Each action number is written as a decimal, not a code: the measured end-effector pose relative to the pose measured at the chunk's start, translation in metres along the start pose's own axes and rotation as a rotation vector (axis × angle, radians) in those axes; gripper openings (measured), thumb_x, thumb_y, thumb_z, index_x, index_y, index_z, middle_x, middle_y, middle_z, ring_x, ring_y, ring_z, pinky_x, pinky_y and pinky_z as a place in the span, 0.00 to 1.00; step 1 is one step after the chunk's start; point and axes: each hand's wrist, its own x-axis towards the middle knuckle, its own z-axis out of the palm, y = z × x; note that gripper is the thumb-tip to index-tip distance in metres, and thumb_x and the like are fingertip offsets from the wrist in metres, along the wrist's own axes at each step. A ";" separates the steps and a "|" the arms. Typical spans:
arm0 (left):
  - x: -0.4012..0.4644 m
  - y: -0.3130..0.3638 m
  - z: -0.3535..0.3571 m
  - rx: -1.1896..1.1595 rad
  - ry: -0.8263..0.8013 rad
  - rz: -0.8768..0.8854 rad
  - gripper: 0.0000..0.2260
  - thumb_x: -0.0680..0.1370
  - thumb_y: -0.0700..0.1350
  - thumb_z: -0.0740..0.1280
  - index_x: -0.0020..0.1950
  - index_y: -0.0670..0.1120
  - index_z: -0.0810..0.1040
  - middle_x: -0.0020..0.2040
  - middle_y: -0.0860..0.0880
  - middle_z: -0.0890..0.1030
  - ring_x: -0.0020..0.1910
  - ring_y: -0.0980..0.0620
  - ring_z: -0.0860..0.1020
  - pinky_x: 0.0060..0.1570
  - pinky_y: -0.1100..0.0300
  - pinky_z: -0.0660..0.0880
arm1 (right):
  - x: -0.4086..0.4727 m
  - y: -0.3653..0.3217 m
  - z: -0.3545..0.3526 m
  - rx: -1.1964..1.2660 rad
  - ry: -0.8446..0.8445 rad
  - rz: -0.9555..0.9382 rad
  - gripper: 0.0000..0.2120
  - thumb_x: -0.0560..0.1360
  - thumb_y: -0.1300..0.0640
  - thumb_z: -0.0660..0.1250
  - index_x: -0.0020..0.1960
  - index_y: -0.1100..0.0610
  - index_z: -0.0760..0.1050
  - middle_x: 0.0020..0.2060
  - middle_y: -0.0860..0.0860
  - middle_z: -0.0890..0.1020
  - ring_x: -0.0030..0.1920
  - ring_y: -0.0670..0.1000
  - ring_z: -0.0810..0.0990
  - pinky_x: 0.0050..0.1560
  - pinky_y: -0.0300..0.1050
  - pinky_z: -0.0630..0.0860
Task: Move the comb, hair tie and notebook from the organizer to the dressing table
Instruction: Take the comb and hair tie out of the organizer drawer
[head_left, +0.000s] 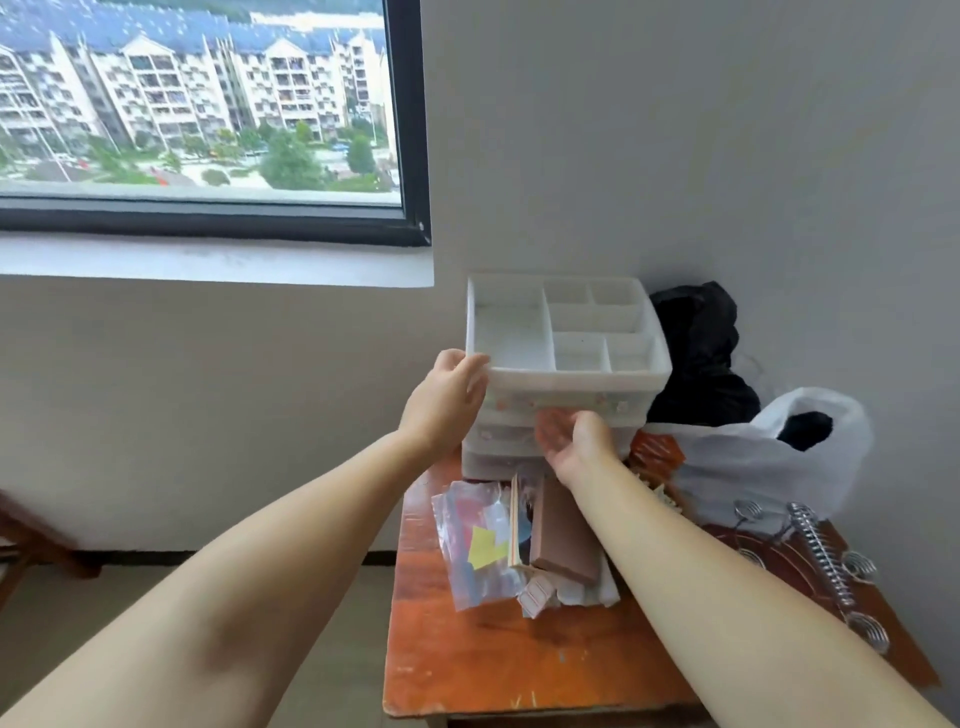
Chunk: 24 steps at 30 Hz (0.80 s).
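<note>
A white plastic organizer (563, 364) with an open compartmented top and drawers below stands at the back of the orange-brown dressing table (519, 670). Its top compartments look empty. My left hand (448, 402) rests against the organizer's left front corner, fingers apart. Palm up, my right hand (574, 439) is at the front of a drawer, fingers curled under its edge. A brown notebook (563, 535) lies on the table in front of the organizer, beside a thin wooden comb (516, 525). I cannot make out a hair tie.
A clear zip bag (478, 540) with coloured bits lies left of the notebook. A white plastic bag (763, 457) and black cloth (701, 353) crowd the right rear corner. A metal spiral rack (821, 551) lies at the right. The window is at upper left.
</note>
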 end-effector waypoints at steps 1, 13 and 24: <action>0.002 -0.002 0.001 -0.017 0.016 0.018 0.14 0.79 0.49 0.56 0.63 0.50 0.72 0.63 0.46 0.71 0.51 0.42 0.76 0.47 0.56 0.72 | 0.001 -0.001 0.001 0.035 -0.006 0.012 0.14 0.76 0.68 0.49 0.40 0.60 0.71 0.36 0.55 0.77 0.35 0.52 0.76 0.35 0.44 0.73; 0.013 -0.001 -0.010 -0.110 -0.068 -0.021 0.12 0.79 0.48 0.58 0.58 0.50 0.77 0.59 0.45 0.74 0.53 0.46 0.76 0.49 0.59 0.69 | -0.047 0.038 -0.032 -0.003 0.124 -0.060 0.11 0.76 0.67 0.53 0.43 0.60 0.72 0.35 0.54 0.77 0.34 0.48 0.76 0.32 0.40 0.73; 0.012 0.007 -0.016 -0.128 -0.119 -0.051 0.13 0.79 0.48 0.56 0.58 0.48 0.77 0.60 0.43 0.73 0.52 0.45 0.75 0.48 0.59 0.69 | -0.076 0.051 -0.064 0.050 0.159 -0.043 0.12 0.77 0.66 0.52 0.55 0.58 0.72 0.42 0.54 0.79 0.40 0.52 0.79 0.36 0.45 0.74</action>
